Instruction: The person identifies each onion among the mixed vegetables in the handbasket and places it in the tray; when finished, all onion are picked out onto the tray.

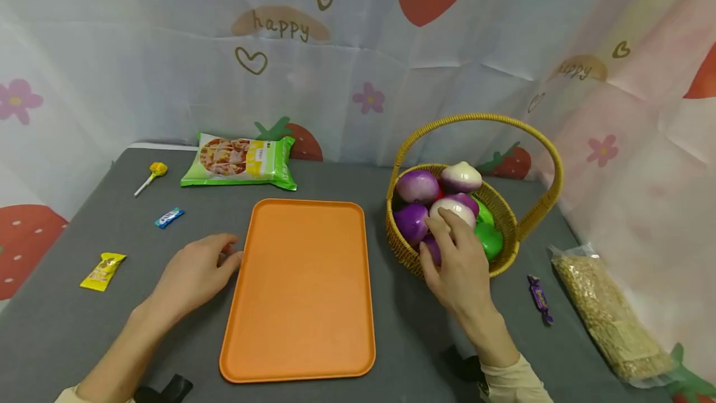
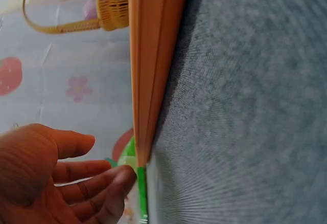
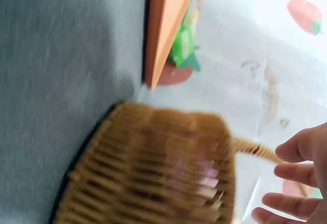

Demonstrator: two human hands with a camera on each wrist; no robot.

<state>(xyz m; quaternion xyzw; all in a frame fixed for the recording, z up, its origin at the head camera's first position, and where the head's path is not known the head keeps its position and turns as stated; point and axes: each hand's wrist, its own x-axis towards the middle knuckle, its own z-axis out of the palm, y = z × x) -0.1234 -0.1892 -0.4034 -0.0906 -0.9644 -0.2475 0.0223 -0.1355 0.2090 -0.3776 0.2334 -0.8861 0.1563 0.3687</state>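
Note:
My right hand point(image 1: 461, 263) reaches over the front of a wicker basket point(image 1: 399, 254) with a tall handle, fingers spread and loosely bent. Its fingertips are right at a white-and-purple turnip-like vegetable point(image 1: 447, 209) on top of the pile. Around it lie purple onions point(image 1: 411, 222), another white-topped one point(image 1: 461, 176) and green vegetables point(image 1: 489, 241). In the right wrist view the fingers point(image 3: 294, 175) hold nothing. My left hand point(image 1: 196, 272) rests beside the left edge of an orange tray point(image 1: 302, 291), fingers relaxed, thumb close to the rim; in the left wrist view nothing lies in its grasp.
At the back lies a green food packet point(image 1: 240, 162). On the left are a yellow lollipop point(image 1: 153, 174), a blue candy point(image 1: 169, 217) and a yellow candy point(image 1: 103, 271). A purple candy point(image 1: 539, 300) and a bag of grain point(image 1: 612, 316) lie right of the basket.

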